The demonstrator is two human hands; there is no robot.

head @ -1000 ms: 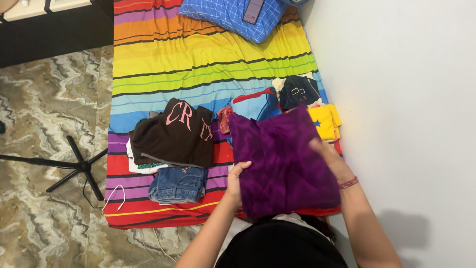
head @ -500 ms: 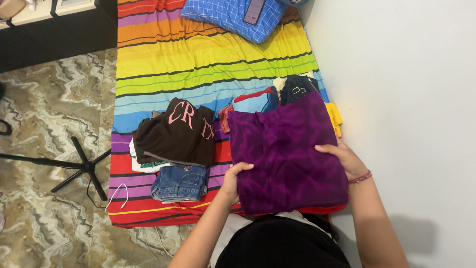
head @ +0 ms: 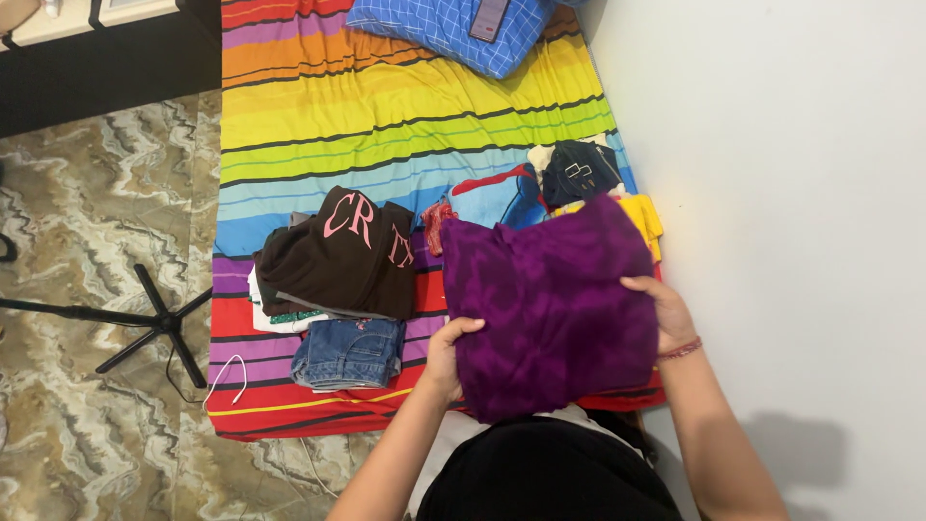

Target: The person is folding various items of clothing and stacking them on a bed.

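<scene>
While my left hand [head: 446,355] and right hand [head: 662,311] pinch the sides of the purple cloth [head: 550,307] above the striped bed [head: 386,116], I think it is soft, light and floppy, so holding both edges works best.

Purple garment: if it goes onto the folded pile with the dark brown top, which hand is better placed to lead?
Probably the left hand. It grips the purple garment on the edge facing the dark brown top; the right hand holds the wall-side edge.
</scene>
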